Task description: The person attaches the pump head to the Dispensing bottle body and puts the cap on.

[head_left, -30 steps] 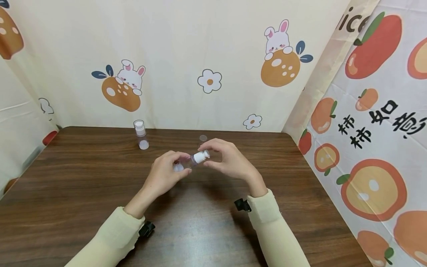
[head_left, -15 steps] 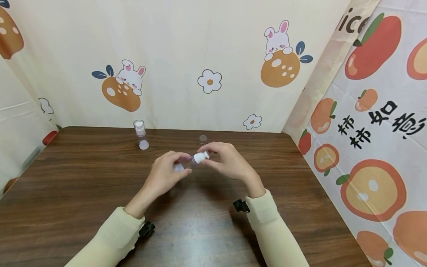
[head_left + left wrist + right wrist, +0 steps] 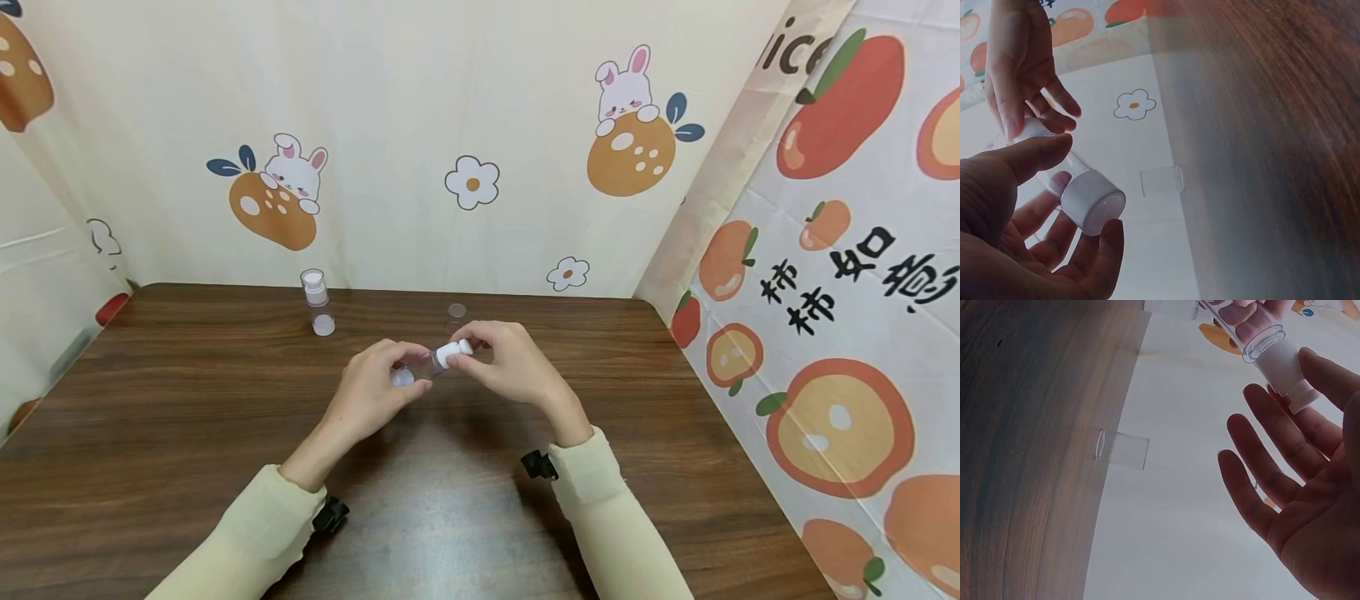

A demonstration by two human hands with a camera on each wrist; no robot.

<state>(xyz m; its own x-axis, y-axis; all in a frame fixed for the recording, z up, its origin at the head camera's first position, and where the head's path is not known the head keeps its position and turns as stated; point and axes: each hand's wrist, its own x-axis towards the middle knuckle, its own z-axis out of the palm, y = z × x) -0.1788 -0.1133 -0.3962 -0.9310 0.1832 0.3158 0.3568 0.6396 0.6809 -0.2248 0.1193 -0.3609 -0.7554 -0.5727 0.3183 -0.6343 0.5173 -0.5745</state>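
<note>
My left hand grips a small clear bottle with a white base and a white pump top, tilted up to the right above the table. With thumb and index finger my right hand pinches the white pump top. In the right wrist view its other fingers spread loosely beside the bottle. Behind the right hand a clear cylindrical cap stands on the table, partly hidden in the head view.
A second clear bottle with a white pump top and base stands upright near the back left of the brown wooden table. A printed cloth hangs right behind the table, and another along the right side.
My right hand has moved slightly down, and its thumb and index finger have closed on the pump top. The left hand and the bottle have hardly moved.
</note>
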